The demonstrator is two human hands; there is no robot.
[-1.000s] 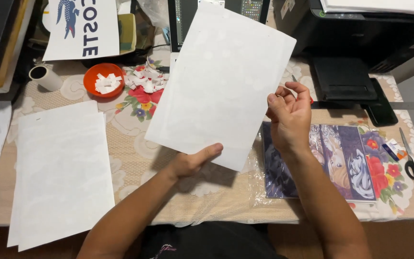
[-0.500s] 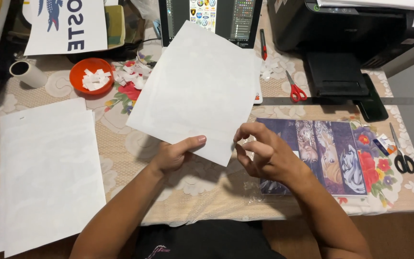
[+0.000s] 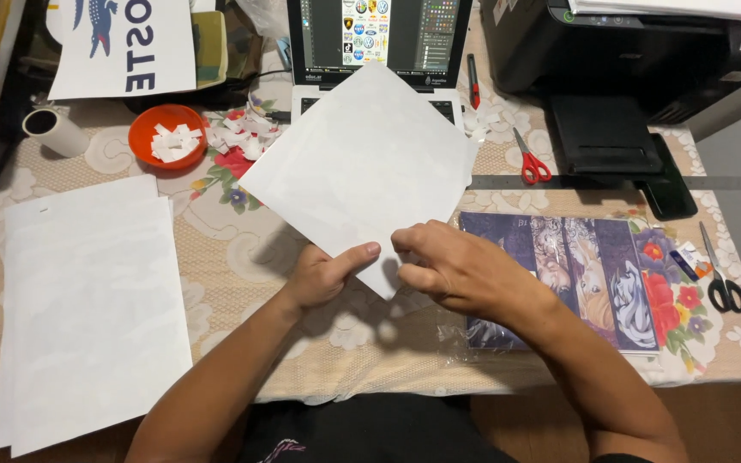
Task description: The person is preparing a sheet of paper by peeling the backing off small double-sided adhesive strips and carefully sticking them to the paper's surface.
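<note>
A large white sheet [image 3: 362,163] is tilted like a diamond over the table, its lower corner between my hands. My left hand [image 3: 323,276] pinches that corner with the thumb on top. My right hand [image 3: 460,270] sits just to the right, fingers curled at the same corner, touching the sheet's edge. The sheet covers part of a laptop keyboard behind it.
A stack of white sheets [image 3: 87,300] lies at left. An orange bowl of paper scraps [image 3: 167,133], a tape roll [image 3: 53,130], laptop [image 3: 379,30], black printer [image 3: 636,60], red scissors [image 3: 532,163], metal ruler [image 3: 645,183], black scissors [image 3: 725,279] and colourful prints in plastic [image 3: 568,279] lie around.
The sheet came down from upright to lower and flatter. My right hand moved from its right edge down to the lower corner beside my left hand.
</note>
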